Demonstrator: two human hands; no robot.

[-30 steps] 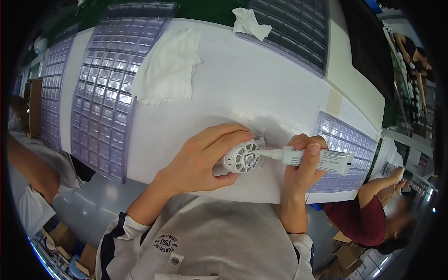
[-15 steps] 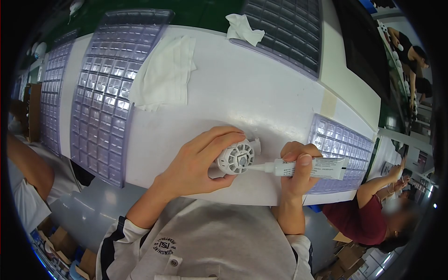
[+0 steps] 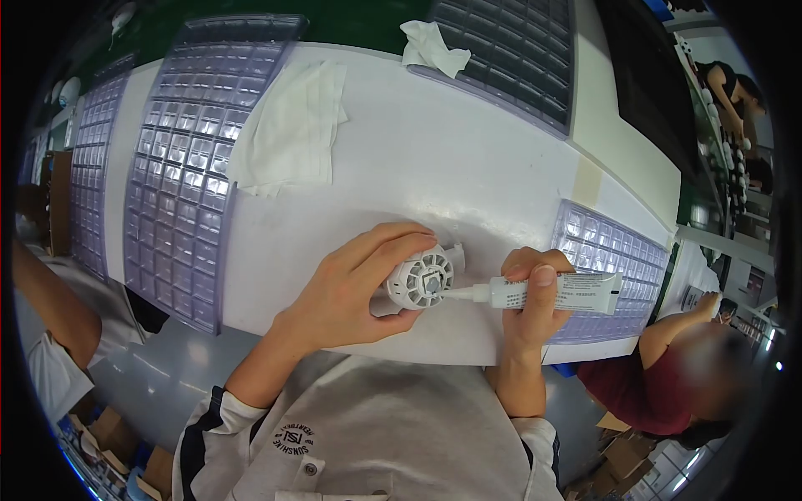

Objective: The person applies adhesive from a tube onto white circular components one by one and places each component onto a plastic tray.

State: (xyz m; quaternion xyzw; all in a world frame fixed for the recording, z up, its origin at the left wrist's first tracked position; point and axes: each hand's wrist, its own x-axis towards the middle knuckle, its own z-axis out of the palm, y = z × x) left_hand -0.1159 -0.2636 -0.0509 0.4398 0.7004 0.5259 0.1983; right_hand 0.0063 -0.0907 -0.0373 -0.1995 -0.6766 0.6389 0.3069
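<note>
The white surface [image 3: 401,142] spreads out in front of me, the largest thing here. The big clear compartment tray [image 3: 180,184] lies along its left side, a dark compartment tray [image 3: 510,58] sits at the far edge, and a smaller clear tray [image 3: 601,259] lies on the right, just beyond my right hand. A white cloth [image 3: 292,125] is spread against the big tray's right edge, and a smaller crumpled cloth [image 3: 434,48] rests on the near edge of the dark one. My left hand [image 3: 359,288] curls its fingers and thumb around the round white part [image 3: 422,279], holding it near the close edge with its slotted face showing. My right hand [image 3: 535,301] grips the white tube [image 3: 576,292], pinched between thumb and fingers. Its narrow nozzle [image 3: 461,293] points left, the tip at the part's slotted face; whether they touch, I cannot tell.
</note>
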